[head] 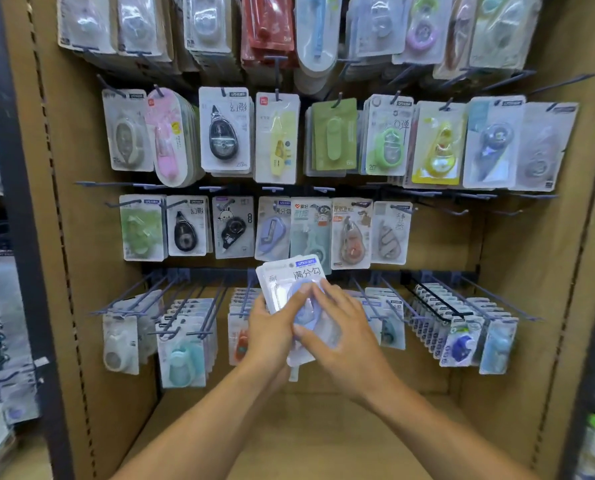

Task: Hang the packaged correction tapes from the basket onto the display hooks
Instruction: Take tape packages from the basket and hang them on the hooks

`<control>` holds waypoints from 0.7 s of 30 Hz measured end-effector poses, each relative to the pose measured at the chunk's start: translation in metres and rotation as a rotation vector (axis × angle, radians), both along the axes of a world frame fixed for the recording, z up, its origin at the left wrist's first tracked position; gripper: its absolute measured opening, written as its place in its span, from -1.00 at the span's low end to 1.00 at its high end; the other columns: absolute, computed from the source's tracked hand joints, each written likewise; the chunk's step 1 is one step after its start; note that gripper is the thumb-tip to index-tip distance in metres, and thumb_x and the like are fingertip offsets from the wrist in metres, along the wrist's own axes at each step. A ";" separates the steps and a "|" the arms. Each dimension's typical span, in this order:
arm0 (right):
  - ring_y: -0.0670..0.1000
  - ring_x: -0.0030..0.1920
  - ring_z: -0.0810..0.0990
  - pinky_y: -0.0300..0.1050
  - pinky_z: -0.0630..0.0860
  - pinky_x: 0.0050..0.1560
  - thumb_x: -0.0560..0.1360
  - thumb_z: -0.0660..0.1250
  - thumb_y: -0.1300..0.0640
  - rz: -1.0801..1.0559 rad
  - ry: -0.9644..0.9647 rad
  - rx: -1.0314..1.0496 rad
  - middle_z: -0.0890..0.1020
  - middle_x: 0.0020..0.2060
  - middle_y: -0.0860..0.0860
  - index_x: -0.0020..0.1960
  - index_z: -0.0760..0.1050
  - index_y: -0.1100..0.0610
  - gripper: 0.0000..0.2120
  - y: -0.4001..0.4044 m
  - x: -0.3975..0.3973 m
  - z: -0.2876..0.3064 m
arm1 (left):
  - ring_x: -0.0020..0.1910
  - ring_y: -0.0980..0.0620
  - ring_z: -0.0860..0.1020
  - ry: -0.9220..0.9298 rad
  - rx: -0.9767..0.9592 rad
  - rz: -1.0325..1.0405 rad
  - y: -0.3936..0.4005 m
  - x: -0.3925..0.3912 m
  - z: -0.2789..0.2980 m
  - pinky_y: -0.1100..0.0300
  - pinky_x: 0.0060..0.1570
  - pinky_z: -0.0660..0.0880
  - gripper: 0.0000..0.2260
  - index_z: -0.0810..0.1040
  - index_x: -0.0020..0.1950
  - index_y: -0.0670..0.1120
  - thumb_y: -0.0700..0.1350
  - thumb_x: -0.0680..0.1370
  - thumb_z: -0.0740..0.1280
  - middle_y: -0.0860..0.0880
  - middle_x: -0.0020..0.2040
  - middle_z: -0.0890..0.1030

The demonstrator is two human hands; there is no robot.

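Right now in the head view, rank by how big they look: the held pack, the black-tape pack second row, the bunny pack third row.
1. Held pack, nearest the camera, partly covered by hands.
2. Black-tape pack.
3. Bunny pack.

A small stack of packaged correction tapes [291, 282], white cards with a blue label and a pale lilac dispenser under clear plastic, sits tilted slightly left in front of the display hooks [438, 303] of the lowest row, held in both hands
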State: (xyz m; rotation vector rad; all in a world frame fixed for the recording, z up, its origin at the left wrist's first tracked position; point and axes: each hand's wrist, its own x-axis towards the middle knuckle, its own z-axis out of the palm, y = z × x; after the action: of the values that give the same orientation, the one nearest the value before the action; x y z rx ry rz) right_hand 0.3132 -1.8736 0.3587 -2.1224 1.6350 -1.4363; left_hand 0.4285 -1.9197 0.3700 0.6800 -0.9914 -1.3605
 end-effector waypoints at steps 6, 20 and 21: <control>-0.09 0.59 0.03 0.00 0.20 0.55 0.45 0.33 -0.21 -0.060 0.165 0.087 0.04 0.61 -0.22 0.62 0.05 -0.16 -0.17 0.008 0.007 0.006 | 0.11 -0.17 0.72 -0.007 0.089 0.048 0.006 -0.001 0.004 -0.20 0.23 0.61 -0.74 0.62 0.27 -0.05 0.01 0.62 0.43 -0.11 0.14 0.74; 0.00 0.55 0.13 -0.27 0.04 0.40 0.53 0.42 -0.01 -0.168 0.132 -0.098 0.19 0.57 -0.05 0.60 0.19 -0.03 -0.28 -0.007 0.042 0.064 | -0.06 -0.15 0.70 -0.101 0.026 0.201 0.029 0.076 0.019 -0.06 -0.22 0.66 -0.81 0.50 0.30 -0.06 -0.13 0.69 0.34 -0.12 0.09 0.68; 0.02 0.54 0.16 -0.25 0.08 0.40 0.52 0.43 0.01 -0.173 0.127 -0.101 0.21 0.56 -0.03 0.59 0.20 -0.01 -0.28 -0.013 0.046 0.068 | -0.08 -0.14 0.69 -0.119 0.022 0.211 0.032 0.083 0.018 -0.09 -0.23 0.66 -0.81 0.49 0.30 -0.04 -0.12 0.69 0.34 -0.11 0.09 0.67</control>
State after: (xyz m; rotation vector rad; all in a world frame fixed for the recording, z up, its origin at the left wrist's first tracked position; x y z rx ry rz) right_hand 0.3589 -1.8867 0.4271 -2.2164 1.8716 -1.4879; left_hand 0.5111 -1.8878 0.3883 0.8657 -0.9704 -1.1578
